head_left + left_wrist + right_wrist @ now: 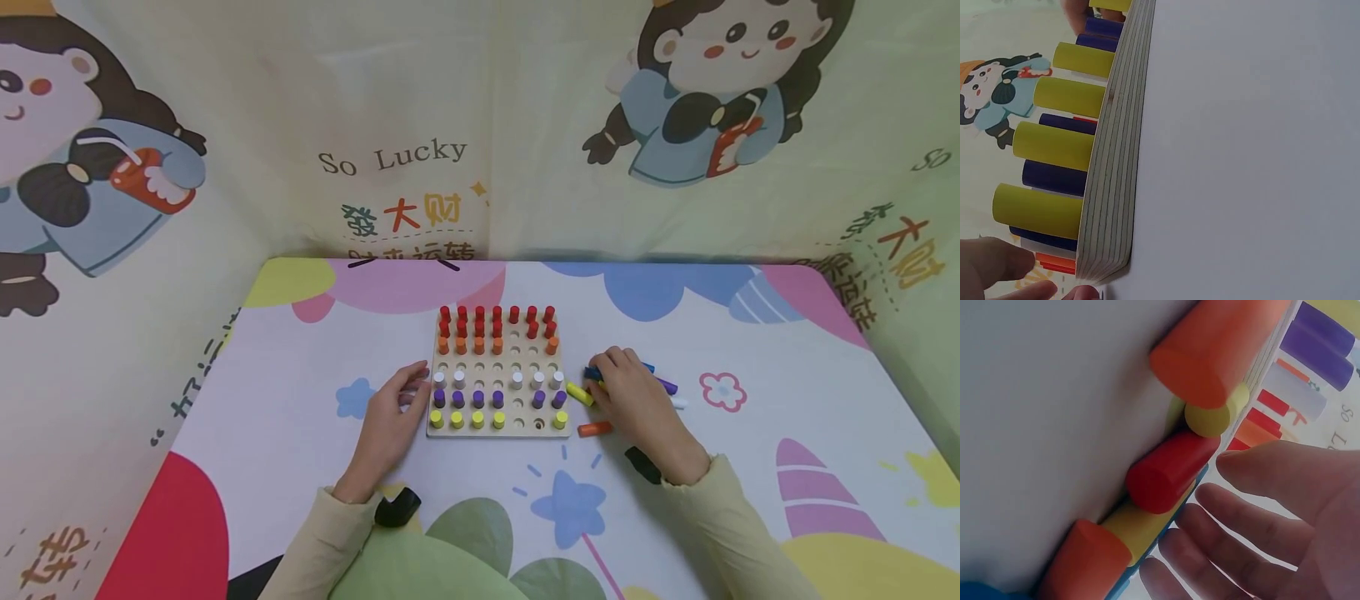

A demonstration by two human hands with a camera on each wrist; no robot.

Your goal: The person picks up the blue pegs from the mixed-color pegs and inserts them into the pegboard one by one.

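A square wooden pegboard (pixel 519 426) lies on the table with rows of colored pegs upright in its holes. Red pegs (pixel 479 314) fill much of the back, orange behind the middle, then white, purple and yellow pegs (pixel 477 420) toward the front. My left hand (pixel 392 421) is at the board's left edge, fingers loosely bent beside it. To the right of the board, my right hand (pixel 633 404) reaches over loose pegs. Its thumb and fingers are apart in the right wrist view, close to a red peg (pixel 1169 475) and a blue one partly hidden behind it.
Around the right hand lie a loose yellow peg (pixel 579 394), an orange peg (pixel 595 429), a purple peg (pixel 667 387) and a white peg (pixel 678 403). The patterned tabletop (pixel 300 467) meets cloth walls (pixel 420 100) at the back and sides.
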